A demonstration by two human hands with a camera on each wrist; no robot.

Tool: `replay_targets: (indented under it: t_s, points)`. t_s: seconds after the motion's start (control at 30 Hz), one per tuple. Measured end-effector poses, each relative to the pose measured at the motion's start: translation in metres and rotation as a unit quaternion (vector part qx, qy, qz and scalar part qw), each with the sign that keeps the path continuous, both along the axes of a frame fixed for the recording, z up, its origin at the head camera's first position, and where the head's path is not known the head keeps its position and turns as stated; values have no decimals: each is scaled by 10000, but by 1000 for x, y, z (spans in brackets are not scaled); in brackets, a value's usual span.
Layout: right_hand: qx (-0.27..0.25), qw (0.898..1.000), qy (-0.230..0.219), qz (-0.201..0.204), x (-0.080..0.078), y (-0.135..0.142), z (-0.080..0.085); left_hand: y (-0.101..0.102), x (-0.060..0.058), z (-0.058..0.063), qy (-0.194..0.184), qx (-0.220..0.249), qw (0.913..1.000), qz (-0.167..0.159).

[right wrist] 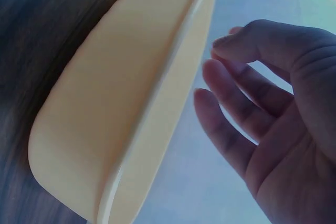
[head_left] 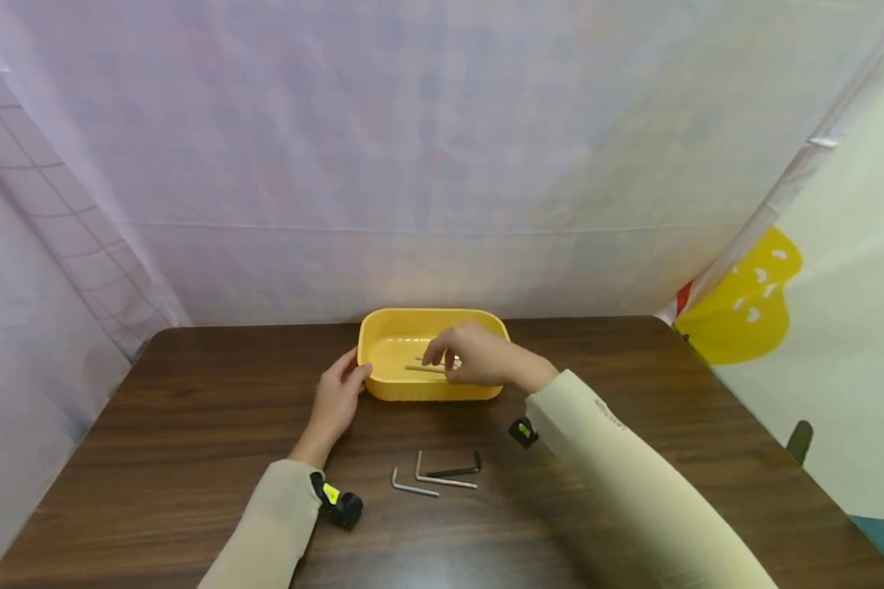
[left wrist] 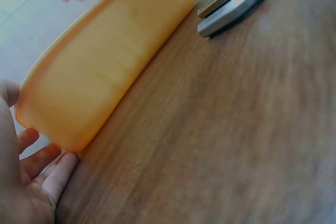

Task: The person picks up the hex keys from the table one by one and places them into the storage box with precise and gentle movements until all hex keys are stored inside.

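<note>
A yellow plastic bin stands near the back edge of the table. My left hand holds its left end, thumb at the rim and the other fingers against the outer wall, as the left wrist view shows. Over the bin's right half is my right hand, fingers loosely bent downward. In the right wrist view nothing shows between that hand's thumb and fingers. Inside the bin lie metal hex keys, partly hidden by the right hand.
In front of the bin, on the dark wooden table, lie a small silver hex key, a longer pale one and a black one. A white curtain hangs behind the table.
</note>
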State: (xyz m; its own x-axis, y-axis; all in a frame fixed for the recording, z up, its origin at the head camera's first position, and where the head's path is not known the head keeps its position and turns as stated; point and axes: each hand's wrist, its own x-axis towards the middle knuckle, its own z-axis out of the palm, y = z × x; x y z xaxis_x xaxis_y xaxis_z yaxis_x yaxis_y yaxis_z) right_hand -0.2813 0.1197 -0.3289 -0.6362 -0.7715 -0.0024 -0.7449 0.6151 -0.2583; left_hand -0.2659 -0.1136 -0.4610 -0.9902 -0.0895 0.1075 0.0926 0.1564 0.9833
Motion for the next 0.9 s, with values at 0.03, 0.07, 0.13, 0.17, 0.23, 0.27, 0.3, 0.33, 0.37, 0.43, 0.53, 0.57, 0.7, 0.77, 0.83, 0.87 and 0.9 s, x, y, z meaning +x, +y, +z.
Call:
replay_targets:
  t_s: [0.03,0.07,0.13,0.17,0.23,0.27,0.3,0.33,0.37,0.43,0.53,0.57,0.7,0.77,0.83,0.87,0.9]
  points:
    - [-37,10000,9,62,5,1,0,-1,0,0,0,12,10000,7]
    - [-86,9999,22,145,10,2,-1,-1,-1,0,-5,20,10000,17]
    - [-214,9994,49,255,19,5,-5,-3,-1,0,2,22,10000,13]
    - [-266,9991,94,303,23,6,-7,-4,-1,-1,4,22,10000,6]
    - [-394,9983,160,387,30,8,-13,-6,-1,-1,0,16,10000,0]
    - [-449,9978,175,461,33,8,-17,-7,-1,0,-3,1,10000,1]
    - [-481,9976,159,468,36,9,-21,-7,-1,0,-5,-24,10000,0]
    - [-492,9975,135,481,39,9,-24,-8,-1,0,-11,-39,10000,6]
    - [-487,9975,105,494,42,9,-28,-8,-1,0,-38,-54,10000,11]
    - [-484,9976,5,500,47,9,-35,-9,0,-1,-88,-61,9999,19]
    - [-448,9978,-141,466,55,10,-45,-10,0,-2,-164,-60,9998,-4]
    - [-434,9978,-207,451,57,10,-48,-10,0,-2,-192,-52,9998,-12]
    - [-385,9976,-396,413,65,12,-59,-11,-1,-2,-188,-52,9998,-40]
    - [-362,9974,-505,363,68,12,-64,-11,-1,-2,-167,-45,9998,-36]
    - [-354,9972,-574,330,70,12,-68,-10,-1,-2,-138,-26,9999,-51]
    - [-364,9968,-632,317,71,12,-70,-10,-2,-1,-129,-15,9999,-63]
    - [-361,9965,-687,314,72,12,-72,-10,-2,-1,-141,7,9999,-70]
